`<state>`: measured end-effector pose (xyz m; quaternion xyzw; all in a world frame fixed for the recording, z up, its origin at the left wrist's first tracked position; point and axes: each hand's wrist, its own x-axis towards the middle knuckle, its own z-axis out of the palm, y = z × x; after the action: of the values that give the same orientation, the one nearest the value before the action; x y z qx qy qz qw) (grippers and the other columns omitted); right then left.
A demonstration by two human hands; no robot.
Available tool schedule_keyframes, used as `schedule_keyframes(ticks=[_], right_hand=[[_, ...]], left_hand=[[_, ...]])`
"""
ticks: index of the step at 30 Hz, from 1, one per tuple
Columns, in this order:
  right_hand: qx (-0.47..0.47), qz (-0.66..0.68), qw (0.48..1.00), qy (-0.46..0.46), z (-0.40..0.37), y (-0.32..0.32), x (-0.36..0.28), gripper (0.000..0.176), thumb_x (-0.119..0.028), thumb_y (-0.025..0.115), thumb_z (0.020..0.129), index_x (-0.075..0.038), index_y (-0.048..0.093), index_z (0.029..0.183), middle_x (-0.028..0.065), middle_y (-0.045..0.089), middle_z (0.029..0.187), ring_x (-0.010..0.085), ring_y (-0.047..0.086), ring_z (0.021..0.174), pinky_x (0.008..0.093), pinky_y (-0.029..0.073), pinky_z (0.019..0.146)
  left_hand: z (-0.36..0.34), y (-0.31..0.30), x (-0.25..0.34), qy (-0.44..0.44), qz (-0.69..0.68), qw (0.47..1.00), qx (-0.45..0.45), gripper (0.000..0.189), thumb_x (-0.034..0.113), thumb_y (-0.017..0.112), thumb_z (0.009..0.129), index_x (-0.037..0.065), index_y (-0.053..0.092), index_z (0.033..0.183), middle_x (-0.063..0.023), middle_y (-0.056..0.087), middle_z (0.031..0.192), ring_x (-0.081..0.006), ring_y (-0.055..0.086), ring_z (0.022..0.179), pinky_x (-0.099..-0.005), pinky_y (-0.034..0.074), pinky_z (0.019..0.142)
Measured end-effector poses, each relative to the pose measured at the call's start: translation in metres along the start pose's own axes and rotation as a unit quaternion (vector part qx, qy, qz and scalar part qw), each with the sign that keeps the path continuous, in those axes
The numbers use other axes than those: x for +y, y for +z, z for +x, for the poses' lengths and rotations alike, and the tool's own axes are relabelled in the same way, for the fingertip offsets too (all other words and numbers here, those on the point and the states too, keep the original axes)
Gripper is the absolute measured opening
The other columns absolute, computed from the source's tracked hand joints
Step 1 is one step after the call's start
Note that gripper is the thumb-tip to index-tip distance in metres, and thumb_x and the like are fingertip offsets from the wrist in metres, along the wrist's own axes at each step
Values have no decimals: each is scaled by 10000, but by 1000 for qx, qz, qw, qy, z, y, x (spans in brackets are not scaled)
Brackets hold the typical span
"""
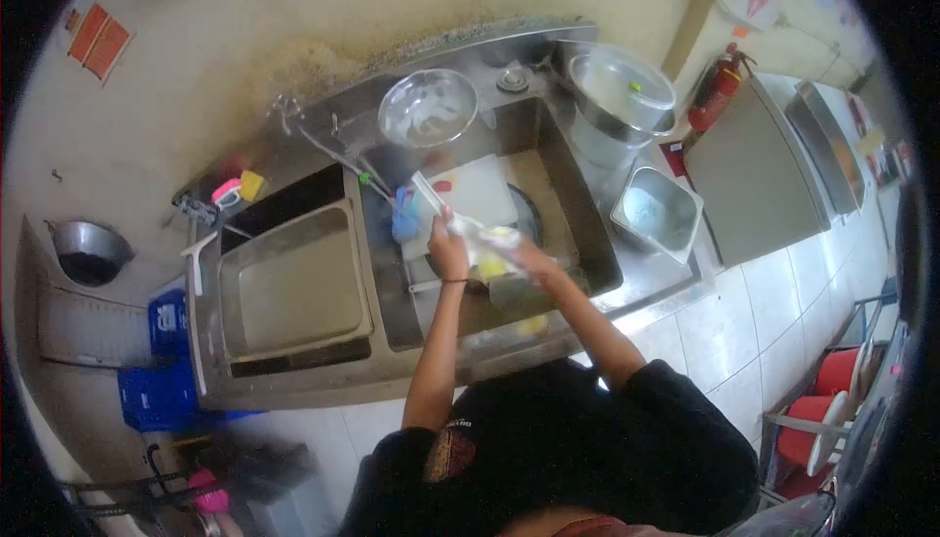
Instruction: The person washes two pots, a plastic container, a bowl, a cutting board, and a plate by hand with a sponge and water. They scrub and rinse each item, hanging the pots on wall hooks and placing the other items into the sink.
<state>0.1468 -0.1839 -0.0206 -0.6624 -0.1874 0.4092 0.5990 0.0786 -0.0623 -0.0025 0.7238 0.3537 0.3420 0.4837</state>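
Over the right sink basin, my left hand (448,246) is closed around a long, flat white utensil (423,190); its exact kind is hard to make out. White foam covers its lower part. My right hand (534,259), blurred by motion, is closed at the foamy end on what looks like a yellow sponge (490,267). Below and behind the hands, a white board (487,185) lies in the basin beside a dark round pan (527,216). A blue cloth-like item (404,216) hangs by the basin's left side.
A large metal tray (294,287) fills the left basin. Behind the sink stands a metal bowl (428,109) with suds. Stacked bowls (621,96) and a steel container (658,212) occupy the right counter. Blue crates (157,390) sit on the floor at left.
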Motion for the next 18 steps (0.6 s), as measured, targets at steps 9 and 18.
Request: schedule_keyframes(ticks=[9,18], right_hand=[[216,232,946,-61,85,-20,65,205,-138,533,737,-15,567,899,66,573,721,165,536,574,313,429,457],[107,266,958,1,7,-10,-23,308,-298,596,775,-58,531,955,64,573,816,189,569,711,353,489,587]], left_hand=[[-17,15,-16,148,233,875,-398,219,72,444,742,-23,544,913,-288,525,858,-430,503,858,-465,406,713],[-19,14,-11,-277,-248,844,-387,254,236,510,836,13,536,954,-20,570,703,-80,526,541,-194,419,445]])
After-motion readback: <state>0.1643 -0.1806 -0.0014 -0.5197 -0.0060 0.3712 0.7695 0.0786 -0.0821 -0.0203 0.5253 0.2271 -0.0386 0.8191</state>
